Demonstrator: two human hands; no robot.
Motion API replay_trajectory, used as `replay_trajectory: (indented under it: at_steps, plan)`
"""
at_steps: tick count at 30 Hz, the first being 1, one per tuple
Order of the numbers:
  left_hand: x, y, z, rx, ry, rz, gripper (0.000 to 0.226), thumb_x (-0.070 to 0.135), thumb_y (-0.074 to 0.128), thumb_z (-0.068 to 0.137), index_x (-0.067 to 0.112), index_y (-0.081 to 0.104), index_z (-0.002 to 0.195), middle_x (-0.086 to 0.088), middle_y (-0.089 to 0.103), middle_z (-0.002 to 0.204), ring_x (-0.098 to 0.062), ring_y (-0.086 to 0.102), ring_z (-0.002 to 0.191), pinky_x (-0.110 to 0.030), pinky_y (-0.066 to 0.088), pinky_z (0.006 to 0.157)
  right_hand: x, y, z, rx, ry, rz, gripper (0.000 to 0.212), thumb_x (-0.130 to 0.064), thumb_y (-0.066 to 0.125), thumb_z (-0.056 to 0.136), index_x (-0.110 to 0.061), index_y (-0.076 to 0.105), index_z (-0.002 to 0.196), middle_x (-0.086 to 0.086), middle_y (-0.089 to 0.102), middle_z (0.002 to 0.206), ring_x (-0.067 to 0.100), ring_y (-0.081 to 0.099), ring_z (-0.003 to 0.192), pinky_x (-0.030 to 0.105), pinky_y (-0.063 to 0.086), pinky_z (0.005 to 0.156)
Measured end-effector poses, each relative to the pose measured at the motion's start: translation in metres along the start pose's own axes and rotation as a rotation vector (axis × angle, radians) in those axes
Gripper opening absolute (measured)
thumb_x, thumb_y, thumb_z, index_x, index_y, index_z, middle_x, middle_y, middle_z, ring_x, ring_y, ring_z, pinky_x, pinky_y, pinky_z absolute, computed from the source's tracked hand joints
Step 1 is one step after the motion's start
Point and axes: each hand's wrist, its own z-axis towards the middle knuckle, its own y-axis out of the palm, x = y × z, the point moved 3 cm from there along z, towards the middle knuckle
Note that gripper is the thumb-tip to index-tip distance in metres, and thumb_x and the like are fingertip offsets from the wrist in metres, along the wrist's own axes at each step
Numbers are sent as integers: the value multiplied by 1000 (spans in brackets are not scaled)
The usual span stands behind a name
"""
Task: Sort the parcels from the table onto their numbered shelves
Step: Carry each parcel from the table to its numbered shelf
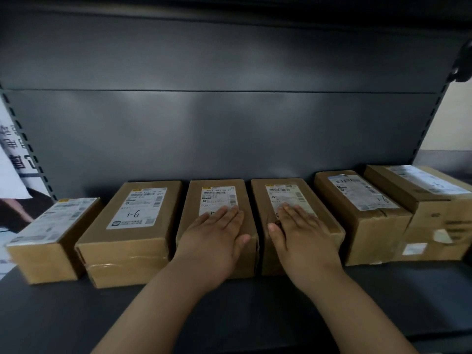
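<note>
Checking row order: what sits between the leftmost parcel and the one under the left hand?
One larger brown parcel, and nothing else, shown in the head view.

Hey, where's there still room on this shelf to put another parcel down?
Free: the front strip of the shelf, between the parcel row and the shelf's edge, either side of the forearms. Crowded: the parcels stand side by side across the back.

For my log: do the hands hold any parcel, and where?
Nothing is held: left hand lies flat on the third parcel from left, right hand on the fourth parcel.
</note>
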Motion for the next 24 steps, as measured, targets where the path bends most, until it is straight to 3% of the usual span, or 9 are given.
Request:
replay_trajectory:
  at_steps: [5, 8, 10, 14, 17, 19, 22, 24]
  plan:
    - [-4, -1, -2, 3, 62, -25, 60, 51, 5, 100, 24, -9, 152, 6, -13, 160, -8, -17, 145, -35, -6, 120, -1, -3, -1, -24, 38, -22, 58, -48, 12, 100, -21, 12, 152, -4, 8, 160, 9, 0, 146, 30, -2, 118]
    - [-15, -10, -15, 144, 65, -28, 71, 57, -14, 87, 24, -16, 149, 8, -19, 157, -6, -23, 142, -36, -12, 118, -10, -8, -7, 7, 61, -60, 71, -58, -5, 91, -22, 1, 152, -5, -2, 160, 8, -15, 143, 32, -11, 116]
    - [-32, -18, -25, 212, -7, -26, 71, 56, -17, 85, 24, -18, 148, 10, -22, 152, -5, -23, 140, -34, -12, 117, -27, -13, -11, 63, 23, -76, 83, -60, -16, 80, -21, -2, 151, -6, -5, 159, 6, -22, 137, 30, -15, 113]
    - [-78, -16, -41, 140, -167, -2, 61, 51, 3, 97, 23, -16, 148, 8, -21, 154, -7, -21, 142, -34, -9, 118, -77, -12, -15, 44, -122, 22, 64, -55, 3, 96, -23, -5, 151, -12, -12, 156, 0, -27, 132, 24, -18, 109]
    - [-106, -5, -49, 59, -233, 15, 63, 53, 5, 98, 22, -10, 151, 4, -14, 159, -10, -17, 144, -36, -5, 120, -109, -1, -13, 65, -252, 15, 80, -60, -14, 81, -23, -4, 151, -9, -11, 157, 2, -25, 136, 24, -17, 109]
    - [-116, 0, -55, 15, -240, -14, 65, 54, 4, 97, 22, -6, 152, 4, -10, 160, -9, -13, 145, -34, -3, 120, -126, 7, -9, 36, -290, 21, 81, -60, -14, 81, -22, -1, 152, -8, -9, 159, 1, -24, 136, 24, -16, 109]
    - [-122, 0, -58, 19, -234, -45, 65, 55, 6, 98, 22, 0, 153, 3, -3, 161, -10, -6, 147, -32, 0, 119, -140, 16, -5, -48, -292, 30, 65, -55, 7, 97, -21, 0, 152, -7, -8, 159, 0, -22, 134, 24, -14, 110]
    - [-124, -1, -60, 15, -224, -50, 66, 55, 6, 97, 22, 1, 153, 3, -2, 161, -10, -4, 147, -32, 1, 119, -144, 19, -4, -53, -287, 16, 64, -53, 10, 99, -21, 0, 152, -7, -6, 160, 2, -19, 139, 25, -13, 110]
